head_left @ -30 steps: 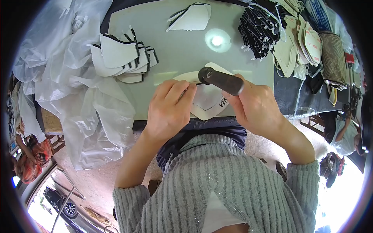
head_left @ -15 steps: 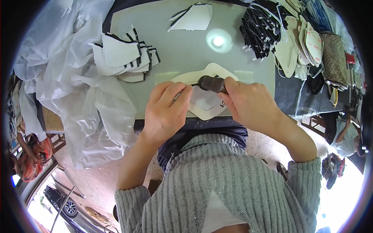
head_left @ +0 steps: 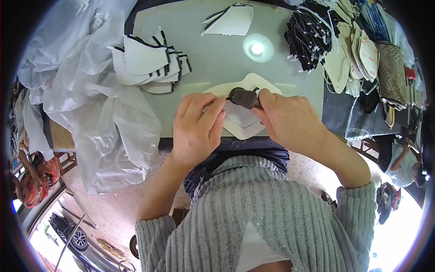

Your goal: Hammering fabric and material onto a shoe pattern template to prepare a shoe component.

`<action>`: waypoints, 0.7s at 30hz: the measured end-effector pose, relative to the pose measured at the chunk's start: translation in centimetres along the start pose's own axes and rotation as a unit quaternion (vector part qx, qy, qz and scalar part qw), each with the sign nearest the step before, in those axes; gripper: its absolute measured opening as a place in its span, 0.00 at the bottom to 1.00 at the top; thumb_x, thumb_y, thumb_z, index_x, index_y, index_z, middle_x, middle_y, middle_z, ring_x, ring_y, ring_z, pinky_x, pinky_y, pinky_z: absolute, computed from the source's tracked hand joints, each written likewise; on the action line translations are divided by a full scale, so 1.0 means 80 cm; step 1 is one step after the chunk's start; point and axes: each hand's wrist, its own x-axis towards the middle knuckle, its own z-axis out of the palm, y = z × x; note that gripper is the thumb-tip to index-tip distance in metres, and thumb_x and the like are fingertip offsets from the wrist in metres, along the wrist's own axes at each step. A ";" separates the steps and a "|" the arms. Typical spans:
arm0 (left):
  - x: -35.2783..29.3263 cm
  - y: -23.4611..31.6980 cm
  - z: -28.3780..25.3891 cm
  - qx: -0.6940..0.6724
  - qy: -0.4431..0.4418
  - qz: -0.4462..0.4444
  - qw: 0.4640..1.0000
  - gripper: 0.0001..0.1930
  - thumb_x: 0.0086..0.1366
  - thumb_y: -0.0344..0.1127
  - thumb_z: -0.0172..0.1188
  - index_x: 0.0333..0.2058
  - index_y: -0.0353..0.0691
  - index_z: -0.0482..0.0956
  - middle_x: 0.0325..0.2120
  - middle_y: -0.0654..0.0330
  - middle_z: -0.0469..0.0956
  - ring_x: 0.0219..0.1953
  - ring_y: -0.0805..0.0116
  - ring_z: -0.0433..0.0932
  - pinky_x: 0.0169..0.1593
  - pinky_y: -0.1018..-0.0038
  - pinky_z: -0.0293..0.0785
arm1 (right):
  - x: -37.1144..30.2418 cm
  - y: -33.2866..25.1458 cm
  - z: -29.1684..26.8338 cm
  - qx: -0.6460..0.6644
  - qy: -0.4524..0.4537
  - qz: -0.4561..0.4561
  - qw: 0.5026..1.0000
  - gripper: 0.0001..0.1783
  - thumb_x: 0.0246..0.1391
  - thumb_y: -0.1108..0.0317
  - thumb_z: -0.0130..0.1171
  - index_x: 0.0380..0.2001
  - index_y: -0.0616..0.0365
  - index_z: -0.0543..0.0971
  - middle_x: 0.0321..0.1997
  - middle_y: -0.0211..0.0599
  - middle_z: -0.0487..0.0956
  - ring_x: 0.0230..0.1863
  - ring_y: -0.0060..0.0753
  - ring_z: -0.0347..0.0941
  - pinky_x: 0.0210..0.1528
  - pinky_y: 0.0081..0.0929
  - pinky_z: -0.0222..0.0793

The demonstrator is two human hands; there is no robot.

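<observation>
On the table in front of me lies a cream-white flat piece with a pointed outline and a lighter inner area, which looks like a shoe-upper part or its pattern. My right hand is closed around a dark hammer, whose head rests on or just above the piece's upper part; the fingers mostly hide its handle. Just left of the hammer head, my left hand has its thumb and fingers pinched at the piece's left edge. Whatever lies between those fingertips is hidden.
White cut pieces with black edging lie stacked at the left, with more white pieces at the back. Bundled black pieces and cream pieces sit at the right. Clear plastic sheeting drapes over the table's left side.
The hammer head has shifted slightly left toward my left fingertips and turned a little. My left thumb has dropped slightly away from the fingers. The view has moved a little.
</observation>
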 end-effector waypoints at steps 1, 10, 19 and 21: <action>-0.001 0.000 -0.001 -0.021 0.010 -0.032 0.999 0.12 0.52 0.21 0.64 0.37 0.34 0.82 0.35 0.56 0.77 0.37 0.56 0.75 0.39 0.66 0.73 | 0.001 0.000 -0.001 -0.004 -0.003 0.005 1.000 0.16 0.63 0.60 0.53 0.30 0.63 0.69 0.17 0.46 0.77 0.21 0.50 0.77 0.21 0.41 0.71; -0.007 0.003 0.002 0.057 0.008 0.019 0.998 0.11 0.53 0.23 0.65 0.37 0.32 0.82 0.36 0.56 0.77 0.37 0.55 0.75 0.38 0.66 0.73 | 0.001 0.007 0.002 0.043 0.030 -0.008 0.999 0.15 0.63 0.61 0.53 0.29 0.63 0.68 0.17 0.46 0.76 0.21 0.51 0.77 0.23 0.42 0.72; -0.013 0.004 0.005 0.078 -0.001 0.015 0.997 0.14 0.52 0.27 0.66 0.39 0.33 0.81 0.38 0.58 0.75 0.40 0.58 0.75 0.42 0.65 0.72 | 0.004 -0.008 -0.001 0.049 0.041 -0.015 0.998 0.15 0.62 0.61 0.53 0.29 0.63 0.69 0.18 0.44 0.76 0.20 0.50 0.76 0.23 0.40 0.71; -0.008 0.005 0.004 0.071 0.004 0.013 0.997 0.12 0.52 0.24 0.65 0.38 0.33 0.81 0.37 0.57 0.76 0.39 0.56 0.75 0.41 0.65 0.72 | 0.004 -0.008 -0.001 0.038 0.033 -0.016 0.999 0.15 0.63 0.61 0.53 0.29 0.63 0.69 0.18 0.44 0.76 0.21 0.50 0.76 0.24 0.41 0.71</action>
